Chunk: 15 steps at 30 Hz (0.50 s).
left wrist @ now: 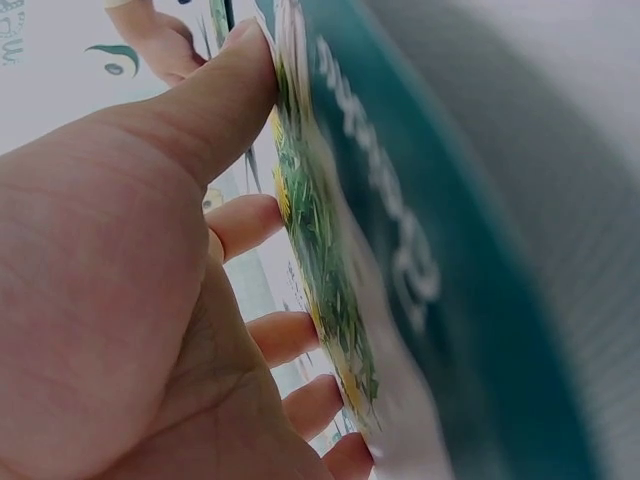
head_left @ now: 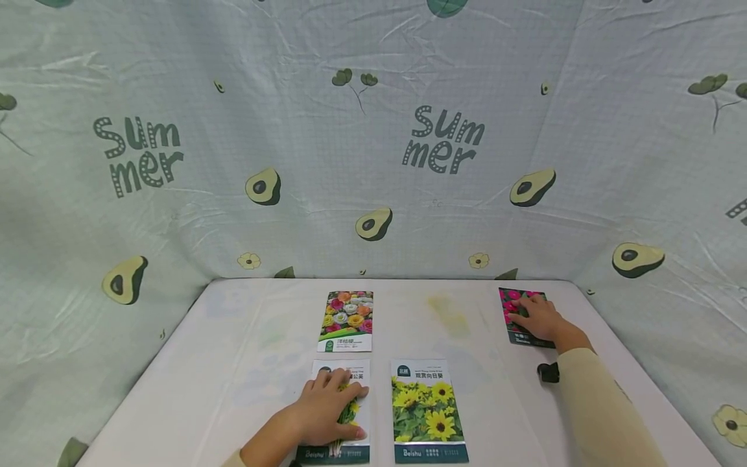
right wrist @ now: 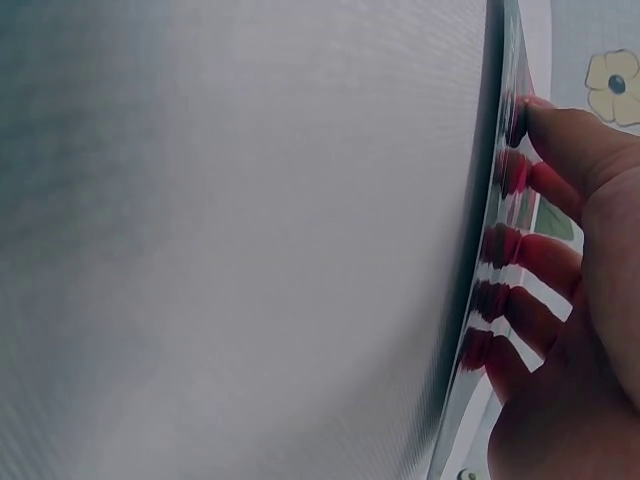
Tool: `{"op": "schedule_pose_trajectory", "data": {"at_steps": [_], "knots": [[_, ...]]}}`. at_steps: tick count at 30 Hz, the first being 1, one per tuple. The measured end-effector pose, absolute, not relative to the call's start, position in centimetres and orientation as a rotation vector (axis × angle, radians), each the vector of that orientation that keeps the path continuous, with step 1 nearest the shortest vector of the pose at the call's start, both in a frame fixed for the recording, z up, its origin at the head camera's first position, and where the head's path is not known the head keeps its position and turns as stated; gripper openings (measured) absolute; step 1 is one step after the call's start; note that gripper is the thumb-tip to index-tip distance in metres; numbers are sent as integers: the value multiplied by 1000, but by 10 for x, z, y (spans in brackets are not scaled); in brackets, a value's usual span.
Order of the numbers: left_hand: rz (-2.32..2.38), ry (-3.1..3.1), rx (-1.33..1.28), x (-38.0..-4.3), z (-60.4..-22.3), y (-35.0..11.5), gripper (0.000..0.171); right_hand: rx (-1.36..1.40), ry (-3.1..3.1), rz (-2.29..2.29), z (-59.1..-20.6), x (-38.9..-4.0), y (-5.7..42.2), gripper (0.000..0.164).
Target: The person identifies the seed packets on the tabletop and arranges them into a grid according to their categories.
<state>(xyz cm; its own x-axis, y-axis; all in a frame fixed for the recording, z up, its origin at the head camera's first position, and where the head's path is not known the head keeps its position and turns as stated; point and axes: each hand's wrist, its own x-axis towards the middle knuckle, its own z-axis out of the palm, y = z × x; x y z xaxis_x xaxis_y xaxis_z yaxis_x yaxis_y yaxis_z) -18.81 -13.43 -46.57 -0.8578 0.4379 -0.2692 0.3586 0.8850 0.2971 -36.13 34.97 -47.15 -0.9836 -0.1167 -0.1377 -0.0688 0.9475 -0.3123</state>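
In the head view, my left hand (head_left: 320, 407) rests with spread fingers on a flower seed packet (head_left: 353, 454) with a dark green lower band. The left wrist view shows its thumb and fingertips touching the packet's printed face (left wrist: 325, 235), with yellow flowers and green leaves. At the far right, my right hand (head_left: 543, 318) lies over a seed packet with pink flowers (head_left: 508, 305). Its fingertips (right wrist: 545, 260) touch the shiny surface in the right wrist view. Both packets lie flat, each partly covered by the hand.
A seed packet with yellow sunflowers (head_left: 428, 415) lies right of my left hand. Behind lies one with mixed colourful flowers (head_left: 348, 322). The white table (head_left: 245, 363) is bordered by a hanging cloth (head_left: 315, 143) with avocado prints. A small black object (head_left: 547, 372) sits by the right sleeve.
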Motion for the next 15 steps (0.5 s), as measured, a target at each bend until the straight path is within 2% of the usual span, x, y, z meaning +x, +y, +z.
{"op": "schedule_pose_trajectory", "data": {"at_steps": [15], "knots": [[366,2731,624,-191,-477,-139,75,-124,2943,-437,-476,-360,340,71]]}}
